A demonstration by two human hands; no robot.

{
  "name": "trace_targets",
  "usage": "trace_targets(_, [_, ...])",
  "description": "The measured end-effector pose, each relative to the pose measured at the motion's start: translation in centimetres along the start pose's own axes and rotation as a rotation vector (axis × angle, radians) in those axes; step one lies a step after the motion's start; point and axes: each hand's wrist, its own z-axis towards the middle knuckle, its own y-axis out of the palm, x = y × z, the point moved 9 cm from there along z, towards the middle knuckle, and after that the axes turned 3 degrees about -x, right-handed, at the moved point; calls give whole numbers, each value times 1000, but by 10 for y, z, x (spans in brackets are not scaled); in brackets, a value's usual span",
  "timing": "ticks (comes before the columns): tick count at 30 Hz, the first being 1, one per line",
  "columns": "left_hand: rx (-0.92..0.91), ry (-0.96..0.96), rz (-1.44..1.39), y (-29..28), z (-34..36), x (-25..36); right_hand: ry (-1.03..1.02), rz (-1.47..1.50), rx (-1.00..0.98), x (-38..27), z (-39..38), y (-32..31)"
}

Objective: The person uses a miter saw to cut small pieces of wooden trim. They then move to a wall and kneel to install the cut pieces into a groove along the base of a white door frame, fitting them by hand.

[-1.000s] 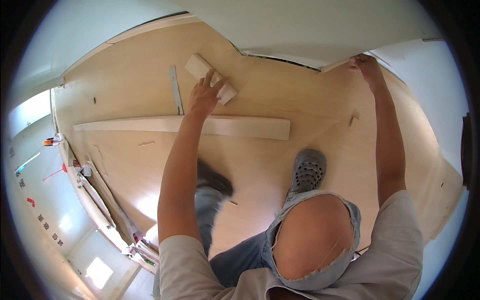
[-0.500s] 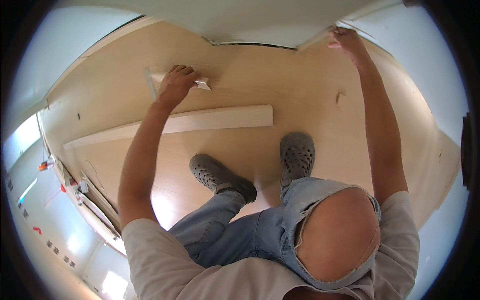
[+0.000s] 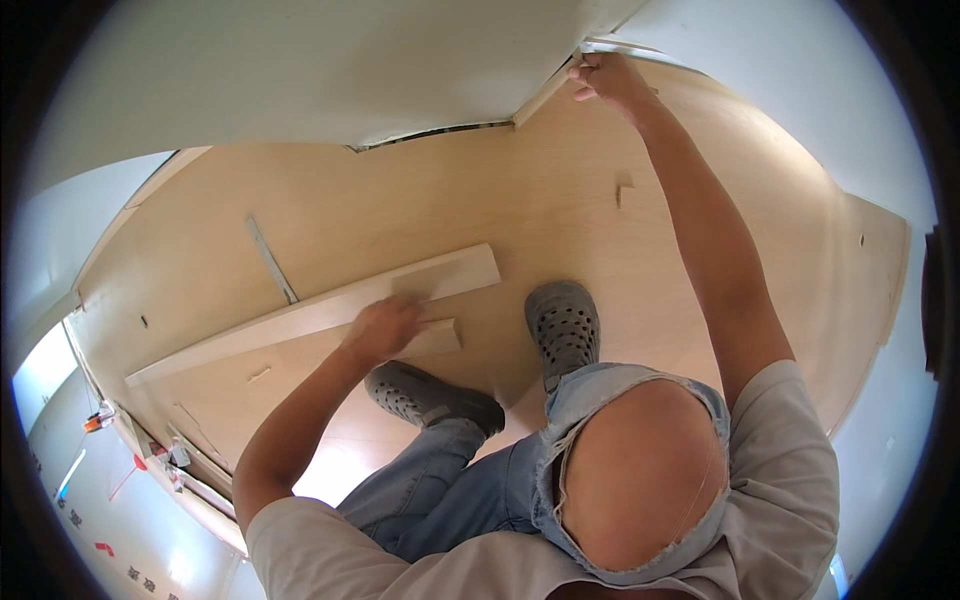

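My right hand (image 3: 610, 80) reaches to the corner at the top, fingers bent at the end of a narrow wooden trim (image 3: 540, 100) along the white panel; what its fingertips pinch is too small to make out. My left hand (image 3: 385, 330), smeared by motion, is beside a short wooden board (image 3: 440, 338), just in front of the long pale wooden strip (image 3: 465, 265); whether it grips the board is unclear. A steel ruler (image 3: 268, 255) lies behind the strip, one end against it.
My two grey clogs (image 3: 562, 325) stand on the plywood surface (image 3: 480, 190). A small wood piece (image 3: 624, 193) lies near my right arm. White panels (image 3: 280, 70) border the top and sides. Tools (image 3: 175, 450) and long offcuts line the far left edge.
The short board and my left hand have come from beyond the long strip to the near side of it. My right hand stays at the corner; the view has shifted.
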Motion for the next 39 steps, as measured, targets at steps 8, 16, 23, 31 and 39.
trace_targets(8, [137, -276, 243, -41, -53, -88, -13, 67, -15, 16, 10, -2])
trace_targets(16, [29, -302, 121, -24, -39, -114, -54, 135, 16, 43, 34, -10])
trace_targets(23, [-33, -364, 43, -62, -55, -113, -96, 173, -37, 61, 51, -10])
trace_targets(31, [458, -113, 217, -150, -9, -130, -106, 216, -30, 53, 53, 2])
trace_targets(39, [225, -188, 336, -147, 61, -101, -4, 57, 77, 20, 21, -4])
